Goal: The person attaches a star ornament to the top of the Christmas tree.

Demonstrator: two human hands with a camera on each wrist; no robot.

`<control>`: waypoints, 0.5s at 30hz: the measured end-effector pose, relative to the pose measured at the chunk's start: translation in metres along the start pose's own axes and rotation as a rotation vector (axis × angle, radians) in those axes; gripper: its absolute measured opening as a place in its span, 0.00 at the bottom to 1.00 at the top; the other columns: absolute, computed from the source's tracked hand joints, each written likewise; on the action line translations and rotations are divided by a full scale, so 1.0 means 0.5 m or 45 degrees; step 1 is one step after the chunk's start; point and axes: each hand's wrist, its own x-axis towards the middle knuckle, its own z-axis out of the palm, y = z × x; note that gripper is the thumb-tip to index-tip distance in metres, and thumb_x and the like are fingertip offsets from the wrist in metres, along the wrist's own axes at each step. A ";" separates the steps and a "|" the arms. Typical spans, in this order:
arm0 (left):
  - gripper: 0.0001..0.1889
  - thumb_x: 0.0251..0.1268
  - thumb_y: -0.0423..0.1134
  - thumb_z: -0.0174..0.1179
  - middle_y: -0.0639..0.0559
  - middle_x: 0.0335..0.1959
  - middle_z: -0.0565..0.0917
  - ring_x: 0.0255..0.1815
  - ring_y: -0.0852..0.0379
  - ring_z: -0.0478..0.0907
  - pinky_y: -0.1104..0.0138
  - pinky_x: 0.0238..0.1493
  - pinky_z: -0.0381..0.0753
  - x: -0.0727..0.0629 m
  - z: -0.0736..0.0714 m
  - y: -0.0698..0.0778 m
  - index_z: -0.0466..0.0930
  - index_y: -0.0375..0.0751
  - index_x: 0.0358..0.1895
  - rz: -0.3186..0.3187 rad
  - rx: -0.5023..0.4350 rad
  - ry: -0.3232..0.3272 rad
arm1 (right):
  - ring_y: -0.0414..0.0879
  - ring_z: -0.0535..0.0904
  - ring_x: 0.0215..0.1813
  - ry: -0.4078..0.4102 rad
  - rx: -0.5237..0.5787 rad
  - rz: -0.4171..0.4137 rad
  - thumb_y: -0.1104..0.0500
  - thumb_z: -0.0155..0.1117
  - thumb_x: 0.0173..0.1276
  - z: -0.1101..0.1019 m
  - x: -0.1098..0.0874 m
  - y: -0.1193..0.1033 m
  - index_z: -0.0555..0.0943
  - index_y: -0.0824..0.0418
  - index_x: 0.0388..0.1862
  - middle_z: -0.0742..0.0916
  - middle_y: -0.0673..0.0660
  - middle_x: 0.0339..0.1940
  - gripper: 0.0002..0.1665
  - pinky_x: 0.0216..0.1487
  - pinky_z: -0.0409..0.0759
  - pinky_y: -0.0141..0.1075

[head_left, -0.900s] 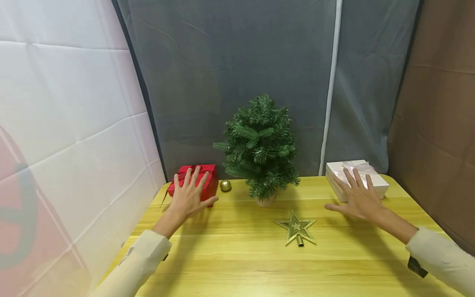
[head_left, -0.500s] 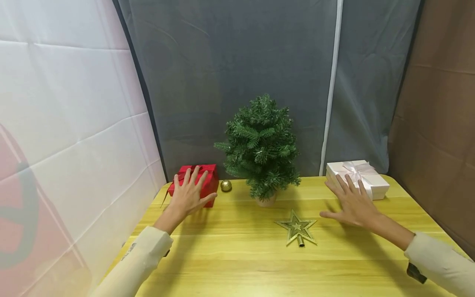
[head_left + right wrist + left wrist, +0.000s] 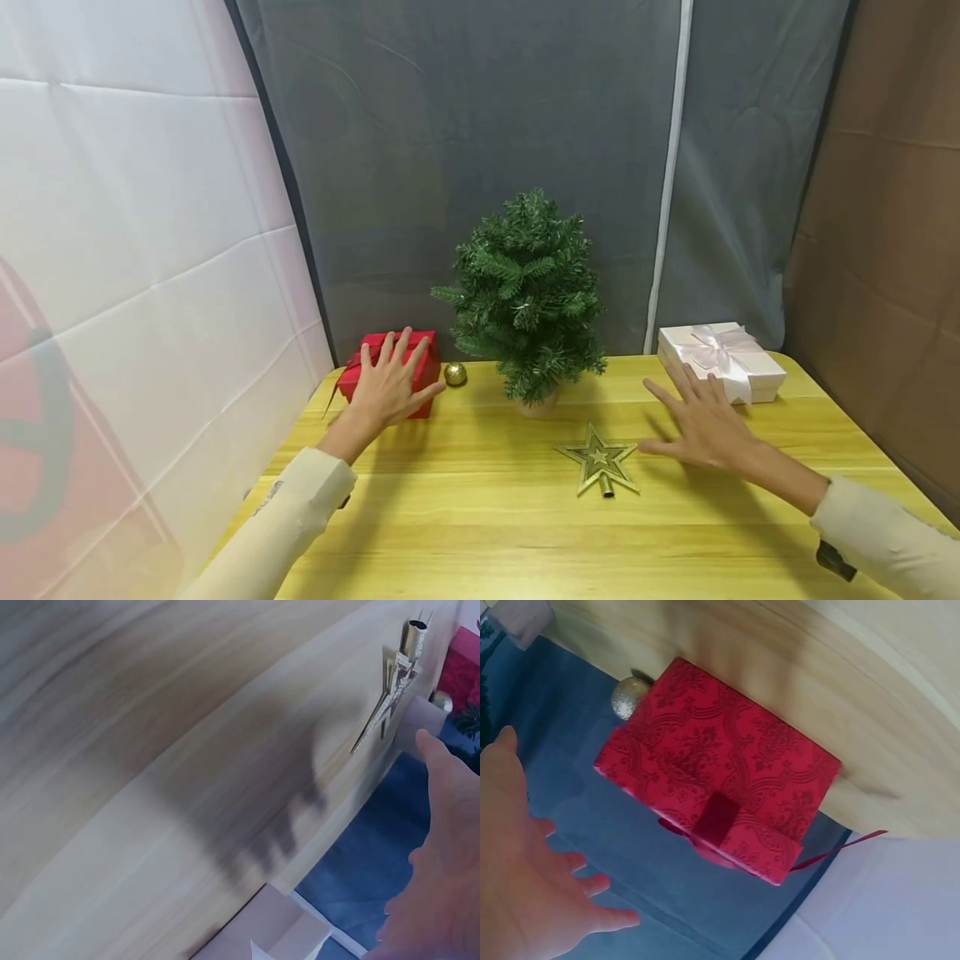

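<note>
My left hand (image 3: 384,392), fingers spread, hovers in front of the red gift box (image 3: 727,765) at the table's back left and partly covers it in the head view. The box has a dark red ribbon. My right hand (image 3: 705,423) is held over the table with fingers spread and nothing in it. It lies between the gold star tree topper (image 3: 598,458), which is flat on the wood, and the white gift box (image 3: 723,358) with a pale satin bow. A small green Christmas tree (image 3: 528,292) stands upright at the back middle.
A gold bauble (image 3: 455,374) sits between the red box and the tree's pale base (image 3: 537,406). Grey cloth (image 3: 480,108) hangs behind the wooden table (image 3: 480,533). White cloth (image 3: 165,208) closes the left side, brown cloth (image 3: 885,217) the right.
My right hand has moved left and a little nearer, away from the white box and toward the star, uncovering the bow. My left hand has shifted slightly up and right. The objects have stayed put.
</note>
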 end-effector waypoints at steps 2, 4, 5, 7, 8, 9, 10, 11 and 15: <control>0.47 0.69 0.71 0.56 0.35 0.82 0.58 0.81 0.32 0.57 0.28 0.73 0.49 0.002 -0.005 0.002 0.60 0.47 0.83 0.011 0.009 0.021 | 0.79 0.56 0.78 -0.011 0.003 -0.002 0.23 0.69 0.58 0.002 -0.001 -0.002 0.68 0.58 0.80 0.50 0.67 0.86 0.62 0.69 0.52 0.79; 0.47 0.68 0.71 0.57 0.35 0.82 0.58 0.80 0.32 0.57 0.28 0.73 0.50 0.006 -0.008 0.002 0.60 0.47 0.83 0.022 0.012 0.038 | 0.77 0.55 0.79 -0.017 0.009 -0.004 0.23 0.69 0.57 0.004 -0.002 -0.005 0.69 0.58 0.80 0.54 0.70 0.85 0.62 0.68 0.52 0.80; 0.47 0.68 0.72 0.56 0.36 0.82 0.58 0.80 0.32 0.57 0.28 0.73 0.51 0.008 -0.009 0.002 0.60 0.47 0.83 0.027 0.017 0.045 | 0.75 0.54 0.80 -0.019 0.014 -0.007 0.23 0.70 0.57 0.006 -0.003 -0.006 0.69 0.58 0.80 0.57 0.72 0.84 0.61 0.67 0.53 0.81; 0.48 0.69 0.72 0.55 0.36 0.82 0.57 0.80 0.33 0.57 0.28 0.73 0.51 0.013 -0.013 0.003 0.60 0.47 0.83 0.032 0.020 0.049 | 0.74 0.53 0.81 -0.020 0.022 -0.011 0.23 0.70 0.56 0.008 -0.005 -0.009 0.70 0.58 0.79 0.61 0.74 0.82 0.61 0.66 0.55 0.81; 0.48 0.69 0.72 0.56 0.36 0.82 0.57 0.80 0.32 0.57 0.28 0.74 0.50 0.015 -0.014 0.003 0.60 0.47 0.83 0.034 0.014 0.051 | 0.73 0.52 0.81 -0.020 0.026 -0.016 0.23 0.70 0.56 0.010 -0.007 -0.011 0.71 0.58 0.78 0.62 0.74 0.81 0.60 0.66 0.55 0.80; 0.48 0.69 0.72 0.56 0.36 0.82 0.57 0.80 0.32 0.57 0.29 0.74 0.50 0.016 -0.015 0.004 0.60 0.47 0.83 0.037 0.012 0.054 | 0.73 0.52 0.82 -0.016 0.023 -0.024 0.23 0.70 0.56 0.014 -0.009 -0.012 0.71 0.58 0.78 0.63 0.74 0.80 0.60 0.66 0.56 0.80; 0.48 0.69 0.72 0.55 0.36 0.82 0.57 0.80 0.32 0.57 0.29 0.74 0.50 0.017 -0.017 0.004 0.60 0.46 0.83 0.040 0.014 0.058 | 0.72 0.51 0.82 -0.011 0.020 -0.035 0.22 0.70 0.56 0.019 -0.011 -0.012 0.72 0.58 0.77 0.64 0.75 0.79 0.60 0.67 0.56 0.79; 0.48 0.69 0.72 0.56 0.36 0.83 0.57 0.80 0.32 0.57 0.29 0.74 0.50 0.018 -0.020 0.006 0.60 0.46 0.83 0.042 0.007 0.057 | 0.73 0.51 0.82 -0.009 0.024 -0.041 0.23 0.70 0.56 0.022 -0.013 -0.014 0.72 0.58 0.77 0.65 0.75 0.79 0.59 0.67 0.57 0.79; 0.48 0.69 0.71 0.55 0.36 0.83 0.57 0.80 0.32 0.56 0.29 0.74 0.50 0.024 -0.030 0.010 0.59 0.46 0.83 0.052 0.007 0.068 | 0.75 0.53 0.81 -0.004 0.035 -0.067 0.23 0.71 0.57 0.035 -0.021 -0.014 0.73 0.57 0.76 0.68 0.76 0.77 0.58 0.69 0.55 0.77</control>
